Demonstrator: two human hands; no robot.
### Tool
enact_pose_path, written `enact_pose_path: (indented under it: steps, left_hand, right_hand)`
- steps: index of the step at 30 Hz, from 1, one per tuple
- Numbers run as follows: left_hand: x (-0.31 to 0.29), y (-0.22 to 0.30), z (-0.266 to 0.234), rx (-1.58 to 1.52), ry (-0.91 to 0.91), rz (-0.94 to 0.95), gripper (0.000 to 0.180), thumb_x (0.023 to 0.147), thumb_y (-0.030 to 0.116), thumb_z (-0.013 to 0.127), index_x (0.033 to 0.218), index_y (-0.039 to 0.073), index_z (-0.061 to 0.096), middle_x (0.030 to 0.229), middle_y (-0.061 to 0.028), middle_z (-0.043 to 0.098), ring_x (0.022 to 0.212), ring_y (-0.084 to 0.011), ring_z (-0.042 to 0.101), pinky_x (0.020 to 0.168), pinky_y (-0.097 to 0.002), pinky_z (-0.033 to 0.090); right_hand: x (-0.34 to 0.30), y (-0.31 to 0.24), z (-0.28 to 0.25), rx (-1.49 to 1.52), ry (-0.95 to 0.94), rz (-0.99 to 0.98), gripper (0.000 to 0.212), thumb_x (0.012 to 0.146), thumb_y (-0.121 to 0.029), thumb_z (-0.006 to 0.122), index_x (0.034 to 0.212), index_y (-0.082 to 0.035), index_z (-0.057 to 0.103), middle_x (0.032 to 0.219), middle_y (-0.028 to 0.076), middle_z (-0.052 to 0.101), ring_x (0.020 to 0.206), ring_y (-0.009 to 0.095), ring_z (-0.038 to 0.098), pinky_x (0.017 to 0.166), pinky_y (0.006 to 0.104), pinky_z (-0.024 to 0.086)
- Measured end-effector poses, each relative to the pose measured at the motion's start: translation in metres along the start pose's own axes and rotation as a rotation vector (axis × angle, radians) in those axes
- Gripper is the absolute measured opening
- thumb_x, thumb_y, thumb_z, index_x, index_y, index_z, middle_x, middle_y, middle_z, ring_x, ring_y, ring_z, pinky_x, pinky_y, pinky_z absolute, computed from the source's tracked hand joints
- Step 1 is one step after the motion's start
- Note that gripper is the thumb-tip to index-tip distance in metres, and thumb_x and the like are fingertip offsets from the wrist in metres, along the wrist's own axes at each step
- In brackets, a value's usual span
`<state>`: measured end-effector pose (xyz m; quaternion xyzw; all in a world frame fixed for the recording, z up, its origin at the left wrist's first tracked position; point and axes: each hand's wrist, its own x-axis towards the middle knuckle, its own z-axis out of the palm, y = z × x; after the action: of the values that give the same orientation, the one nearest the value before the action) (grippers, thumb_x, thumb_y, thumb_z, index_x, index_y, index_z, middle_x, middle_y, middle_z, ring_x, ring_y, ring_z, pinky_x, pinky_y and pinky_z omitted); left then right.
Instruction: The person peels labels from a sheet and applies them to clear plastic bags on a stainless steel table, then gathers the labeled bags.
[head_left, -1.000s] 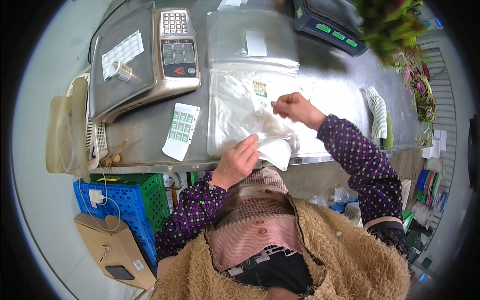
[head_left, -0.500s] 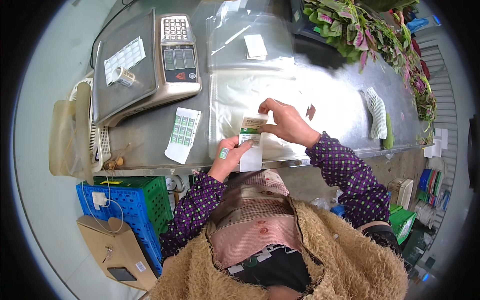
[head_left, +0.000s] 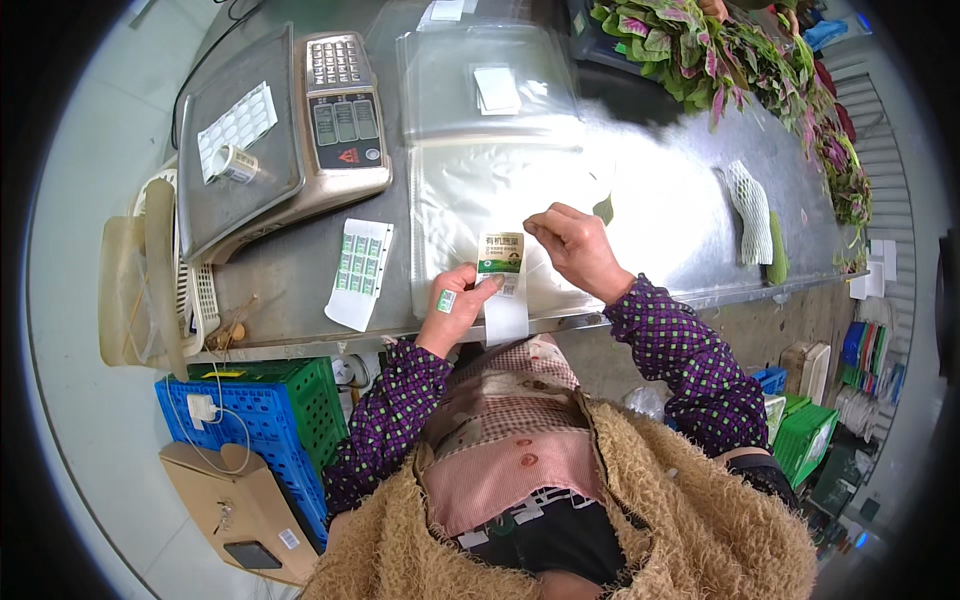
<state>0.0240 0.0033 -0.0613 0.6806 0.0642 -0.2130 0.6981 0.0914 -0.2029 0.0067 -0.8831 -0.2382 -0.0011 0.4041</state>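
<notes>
My left hand (head_left: 455,312) pinches a white and green printed label (head_left: 499,255) between thumb and fingers, above the table's front edge. A blank white backing strip (head_left: 507,318) hangs below the label. One small green and white sticker (head_left: 446,300) is on the back of this hand. My right hand (head_left: 582,250) is closed in a pinch just off the label's upper right corner; whatever its fingertips hold is too small to make out. Under both hands lie clear plastic bags (head_left: 440,190). A sheet of small green stickers (head_left: 360,268) lies to the left.
A scale (head_left: 345,120) at the left carries a label roll (head_left: 238,164) and a sheet of round white stickers (head_left: 238,128). White cards (head_left: 496,90) lie farther back. Red-green leafy vegetables (head_left: 690,50), another person's hand (head_left: 714,8) and a foam net (head_left: 750,210) beside a green vegetable (head_left: 777,255) are right.
My right hand has come off the label's edge and moved slightly right, its fingers now pinched together. My left hand still holds the label. Another person's hand now shows at the top.
</notes>
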Motion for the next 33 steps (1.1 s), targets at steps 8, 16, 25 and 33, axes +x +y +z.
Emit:
enact_pose_path:
  steps: [8, 16, 25, 33]
  left_hand:
    - [0.001, -0.005, 0.006, -0.033, 0.076, 0.081, 0.021, 0.086, 0.017, 0.073, 0.078, -0.002, 0.068, 0.062, 0.0042, 0.052, 0.059, -0.0045, 0.041, 0.053, -0.0256, 0.035]
    - [0.003, -0.005, 0.007, 0.071, 0.125, 0.026, 0.028, 0.083, 0.022, 0.077, 0.073, -0.002, 0.067, 0.056, 0.003, 0.05, 0.056, -0.0049, 0.042, 0.05, -0.0263, 0.036]
    - [-0.006, 0.015, 0.002, 0.199, -0.068, 0.095, 0.033, 0.076, 0.021, 0.081, 0.087, -0.008, 0.071, 0.089, -0.0076, 0.067, 0.074, -0.0146, 0.064, 0.064, -0.0272, 0.049]
    - [-0.012, 0.031, 0.007, 0.101, -0.054, 0.325, 0.037, 0.074, 0.014, 0.081, 0.107, 0.003, 0.071, 0.115, -0.0105, 0.061, 0.102, -0.0216, 0.062, 0.088, -0.0319, 0.051]
  right_hand:
    - [-0.003, -0.004, 0.011, 0.017, -0.148, 0.111, 0.022, 0.08, -0.018, 0.074, 0.1, -0.009, 0.071, 0.088, 0.011, 0.066, 0.077, 0.03, 0.066, 0.066, 0.0367, 0.053]
    - [-0.004, -0.03, 0.008, 0.25, -0.027, 0.32, 0.009, 0.081, 0.002, 0.072, 0.086, -0.003, 0.068, 0.078, 0.0, 0.065, 0.056, 0.005, 0.045, 0.051, 0.0228, 0.038]
    - [0.047, -0.046, -0.082, 0.555, 0.351, 0.086, 0.013, 0.083, 0.009, 0.065, 0.089, -0.002, 0.069, 0.092, 0.004, 0.07, 0.079, 0.007, 0.064, 0.068, 0.0212, 0.051]
    - [0.043, -0.049, -0.066, 0.637, 0.053, 0.442, 0.01, 0.081, 0.002, 0.066, 0.084, -0.007, 0.07, 0.078, -0.001, 0.069, 0.062, 0.001, 0.051, 0.052, 0.0156, 0.036]
